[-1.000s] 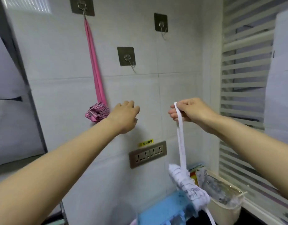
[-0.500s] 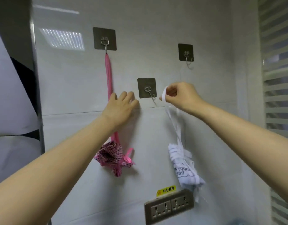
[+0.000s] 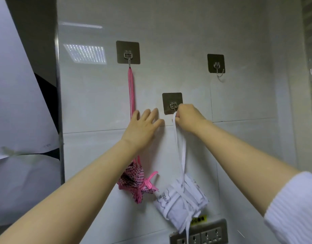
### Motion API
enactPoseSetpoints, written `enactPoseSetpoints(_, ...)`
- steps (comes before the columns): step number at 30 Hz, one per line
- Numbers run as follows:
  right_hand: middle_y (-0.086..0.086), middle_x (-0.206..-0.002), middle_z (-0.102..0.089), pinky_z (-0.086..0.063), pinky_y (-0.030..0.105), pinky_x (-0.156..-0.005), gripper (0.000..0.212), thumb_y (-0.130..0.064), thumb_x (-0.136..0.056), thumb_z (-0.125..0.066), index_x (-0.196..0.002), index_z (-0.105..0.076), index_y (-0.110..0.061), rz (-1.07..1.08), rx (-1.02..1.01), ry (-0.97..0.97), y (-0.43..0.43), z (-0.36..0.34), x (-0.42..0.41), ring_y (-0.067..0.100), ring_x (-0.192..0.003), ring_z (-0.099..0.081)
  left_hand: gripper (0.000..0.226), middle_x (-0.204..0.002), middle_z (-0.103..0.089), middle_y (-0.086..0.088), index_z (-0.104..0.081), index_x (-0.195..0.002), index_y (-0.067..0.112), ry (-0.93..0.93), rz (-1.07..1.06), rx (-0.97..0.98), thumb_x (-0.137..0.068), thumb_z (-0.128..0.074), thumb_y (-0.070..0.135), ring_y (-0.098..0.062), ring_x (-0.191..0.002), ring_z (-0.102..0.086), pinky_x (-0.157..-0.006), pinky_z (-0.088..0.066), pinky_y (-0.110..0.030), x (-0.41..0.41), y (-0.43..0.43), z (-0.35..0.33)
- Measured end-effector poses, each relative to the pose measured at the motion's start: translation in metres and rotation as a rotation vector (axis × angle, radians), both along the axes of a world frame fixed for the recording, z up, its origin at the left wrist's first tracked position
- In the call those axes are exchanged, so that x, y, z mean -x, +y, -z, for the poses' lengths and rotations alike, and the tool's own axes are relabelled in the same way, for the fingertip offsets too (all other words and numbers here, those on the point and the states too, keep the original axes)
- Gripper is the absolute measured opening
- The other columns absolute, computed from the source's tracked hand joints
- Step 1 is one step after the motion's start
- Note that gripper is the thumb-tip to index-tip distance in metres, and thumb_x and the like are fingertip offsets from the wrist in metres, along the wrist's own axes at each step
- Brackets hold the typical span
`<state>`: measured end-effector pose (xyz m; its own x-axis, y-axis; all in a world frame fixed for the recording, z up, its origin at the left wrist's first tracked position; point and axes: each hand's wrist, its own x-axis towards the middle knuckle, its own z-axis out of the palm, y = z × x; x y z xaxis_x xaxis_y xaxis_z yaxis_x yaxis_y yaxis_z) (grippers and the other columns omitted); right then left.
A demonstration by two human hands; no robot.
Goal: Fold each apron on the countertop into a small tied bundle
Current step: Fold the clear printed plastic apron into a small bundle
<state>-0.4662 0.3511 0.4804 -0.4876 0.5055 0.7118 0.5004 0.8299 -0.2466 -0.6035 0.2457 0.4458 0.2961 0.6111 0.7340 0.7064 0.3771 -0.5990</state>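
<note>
Below the middle hook (image 3: pixel 172 105), the white apron bundle (image 3: pixel 184 202) hangs free against the tiled wall (image 3: pixel 239 147), folded small and bound round with its own tie. Its lower corner reaches down to the wall socket (image 3: pixel 206 234) and partly covers a yellow label (image 3: pixel 198 219). From the bundle a white strap (image 3: pixel 180 152) runs nearly straight up, its long axis vertical, so the bundle's weight lies directly beneath the grip. The right hand (image 3: pixel 189 118) pinches the top of that strap with curled fingers, right at the hook's lower end. The fingers hide the hook's tip, so it cannot be told whether the loop is over it yet. The left hand (image 3: pixel 143 126) lies just beside it to the left, fingers straight and spread flat toward the wall, holding nothing. The right hand is plainly the nearer to the hook, and the hanging probably turns on lifting the loop a little up and over the tip. Further left the pink checked bundle (image 3: pixel 134 181) hangs by its pink strap (image 3: pixel 131 92) from the upper left hook (image 3: pixel 128 56), close beside the white one. The upper right hook (image 3: pixel 217 67) is bare
</note>
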Motion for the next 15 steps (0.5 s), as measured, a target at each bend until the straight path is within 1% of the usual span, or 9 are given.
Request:
enactPoseSetpoints(1,0.012,-0.086,-0.047,-0.034,0.030,-0.067,0.008,-0.002,-0.091,-0.042,-0.086,-0.049,-0.004,-0.001,0.011,0.016,0.003,0.003,-0.001,0.029,-0.077,-0.045,0.043,-0.115,-0.060,-0.017,-0.050,-0.103,0.017,-0.001,-0.001,0.007,-0.060,-0.052,0.011,-0.027,-0.098,-0.048,-0.075,-0.047,-0.041,0.000,0.000,0.000)
enactPoseSetpoints(2,0.014,-0.091,-0.048,-0.035,0.031,-0.067,0.012,-0.001,-0.092,-0.041,-0.100,-0.049,0.000,-0.002,0.027,0.032,0.005,0.007,-0.002,0.029,-0.078,-0.045,0.041,-0.114,-0.061,-0.017,-0.053,-0.102,0.016,-0.012,-0.018,0.025,-0.063,-0.041,0.012,-0.028,-0.096,-0.054,-0.075,-0.048,-0.041,0.000,-0.002,0.000)
enactPoseSetpoints(3,0.016,-0.095,-0.051,-0.035,0.031,-0.067,0.016,-0.001,-0.092,-0.040,-0.107,-0.047,0.001,-0.006,0.025,0.040,0.006,0.010,-0.003,0.029,-0.079,-0.046,0.043,-0.113,-0.061,-0.018,-0.059,-0.100,0.016,-0.019,-0.037,0.041,-0.064,-0.036,0.013,-0.030,-0.094,-0.059,-0.075,-0.049,-0.042,-0.001,-0.002,0.000)
enactPoseSetpoints(4,0.018,-0.098,-0.054,-0.037,0.032,-0.067,0.017,-0.001,-0.092,-0.040,-0.107,-0.046,0.000,-0.016,0.014,0.040,0.006,0.013,-0.004,0.030,-0.079,-0.047,0.043,-0.113,-0.062,-0.018,-0.064,-0.098,0.015,-0.022,-0.065,0.048,-0.064,-0.038,0.013,-0.031,-0.093,-0.062,-0.075,-0.049,-0.044,-0.002,-0.004,0.000)
enactPoseSetpoints(6,0.020,-0.101,-0.058,-0.043,0.035,-0.069,0.010,-0.004,-0.092,-0.041,-0.099,-0.046,-0.005,-0.054,-0.029,0.038,0.002,0.016,-0.003,0.033,-0.081,-0.051,0.040,-0.113,-0.062,-0.019,-0.067,-0.096,0.013,0.001,-0.093,0.044,-0.059,-0.054,0.009,-0.034,-0.094,-0.063,-0.075,-0.050,-0.047,-0.004,-0.004,0.002)
enactPoseSetpoints(7,0.020,-0.100,-0.059,-0.044,0.036,-0.070,0.007,-0.005,-0.092,-0.041,-0.096,-0.045,-0.007,-0.073,-0.047,0.040,-0.001,0.016,-0.002,0.033,-0.081,-0.052,0.043,-0.113,-0.062,-0.020,-0.068,-0.096,0.012,0.004,-0.100,0.041,-0.054,-0.062,0.006,-0.034,-0.095,-0.063,-0.076,-0.050,-0.049,-0.004,-0.004,0.003)
enactPoseSetpoints(9,0.020,-0.100,-0.059,-0.044,0.035,-0.071,0.007,-0.006,-0.093,-0.040,-0.097,-0.045,-0.008,-0.086,-0.057,0.037,-0.005,0.016,-0.001,0.032,-0.079,-0.051,0.049,-0.113,-0.062,-0.020,-0.067,-0.096,0.011,-0.008,-0.115,0.032,-0.049,-0.072,0.002,-0.035,-0.096,-0.062,-0.076,-0.050,-0.050,-0.005,-0.004,0.002)
enactPoseSetpoints(11,0.020,-0.103,-0.059,-0.044,0.034,-0.071,0.011,-0.004,-0.093,-0.040,-0.103,-0.046,-0.004,-0.084,-0.047,0.042,-0.007,0.016,-0.001,0.030,-0.080,-0.050,0.050,-0.116,-0.061,-0.020,-0.067,-0.099,0.012,-0.010,-0.114,0.025,-0.050,-0.075,0.002,-0.035,-0.099,-0.061,-0.077,-0.049,-0.050,-0.008,-0.006,0.002)
enactPoseSetpoints(15,0.019,-0.107,-0.058,-0.039,0.032,-0.068,0.018,0.000,-0.093,-0.041,-0.111,-0.044,-0.001,-0.062,-0.010,0.058,-0.008,0.023,-0.003,0.030,-0.082,-0.050,0.053,-0.134,-0.049,-0.015,-0.059,-0.115,0.017,0.005,-0.184,0.006,-0.065,-0.074,0.011,-0.032,-0.116,-0.051,-0.088,-0.044,-0.045,-0.014,-0.005,0.006)
